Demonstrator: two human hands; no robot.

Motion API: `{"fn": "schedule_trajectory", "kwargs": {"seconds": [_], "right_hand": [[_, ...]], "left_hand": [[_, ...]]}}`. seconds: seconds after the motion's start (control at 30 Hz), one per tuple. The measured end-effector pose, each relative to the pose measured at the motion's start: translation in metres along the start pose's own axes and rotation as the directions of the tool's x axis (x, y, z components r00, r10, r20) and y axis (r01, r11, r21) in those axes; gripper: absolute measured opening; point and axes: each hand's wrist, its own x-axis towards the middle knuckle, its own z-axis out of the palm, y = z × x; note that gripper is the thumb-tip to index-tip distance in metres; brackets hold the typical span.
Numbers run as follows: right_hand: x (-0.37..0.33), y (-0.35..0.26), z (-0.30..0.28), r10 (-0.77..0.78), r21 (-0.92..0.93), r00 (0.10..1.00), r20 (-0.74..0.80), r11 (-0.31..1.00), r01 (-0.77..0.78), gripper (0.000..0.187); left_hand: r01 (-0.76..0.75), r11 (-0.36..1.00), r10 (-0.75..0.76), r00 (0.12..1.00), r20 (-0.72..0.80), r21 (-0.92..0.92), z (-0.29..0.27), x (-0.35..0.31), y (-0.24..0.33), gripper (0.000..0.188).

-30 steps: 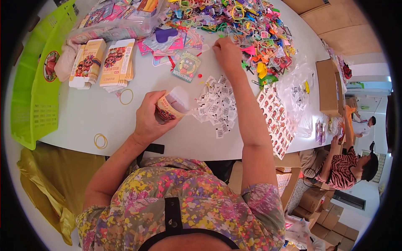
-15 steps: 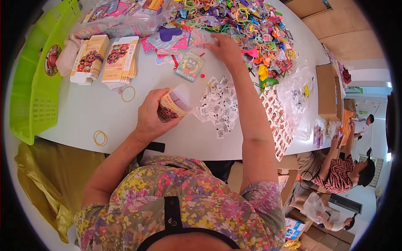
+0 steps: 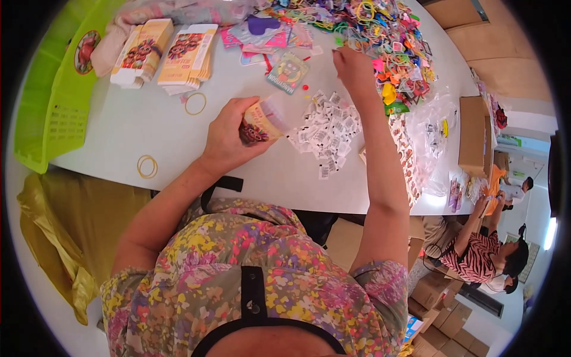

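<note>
My left hand (image 3: 229, 135) grips a small yellow printed box (image 3: 257, 126), its open top flaps tilted up and to the right. My right hand (image 3: 355, 70) is at the near left edge of a big heap of colourful small plastic trinkets (image 3: 392, 44). Its fingers are drawn together; whatever may be between them is hidden. Between the hands lies a loose pile of small white printed packets (image 3: 327, 128). Just beyond the box, a green printed card (image 3: 288, 72) lies flat, beside a tiny red piece (image 3: 306, 87).
Two stacks of flat yellow boxes (image 3: 187, 56) lie at the left, near a green plastic basket (image 3: 65, 113). Rubber bands (image 3: 147, 166) are on the white table. Pink and purple cards (image 3: 262, 35) lie farther back. A sticker sheet (image 3: 410, 160) and clear bags (image 3: 437, 131) sit right; people work beyond.
My right hand has drawn back from beside the cards to the right, and its fingers have closed together. My left hand still holds the box. The whole view has shifted slightly.
</note>
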Motion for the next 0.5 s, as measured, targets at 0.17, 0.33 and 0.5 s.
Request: {"fn": "schedule_trajectory", "kwargs": {"seconds": [0.17, 0.33, 0.5], "right_hand": [[-0.062, -0.136, -0.075, 0.077, 0.724, 0.980, 0.184, 0.664, -0.188, 0.016], [-0.087, -0.167, -0.068, -0.196, 0.110, 0.981, -0.006, 0.974, 0.196, 0.011], [-0.093, -0.161, -0.059, -0.150, 0.495, 0.986, -0.067, 0.853, 0.163, 0.012]], "left_hand": [[-0.026, 0.999, 0.028, 0.997, -0.073, 0.029, -0.001, -0.005, -0.005, 0.074], [-0.056, 0.998, 0.058, 0.997, -0.059, 0.041, 0.000, -0.006, -0.005, 0.075], [0.089, 0.971, -0.091, 0.996, 0.002, -0.222, -0.002, -0.008, 0.009, 0.072]]}}
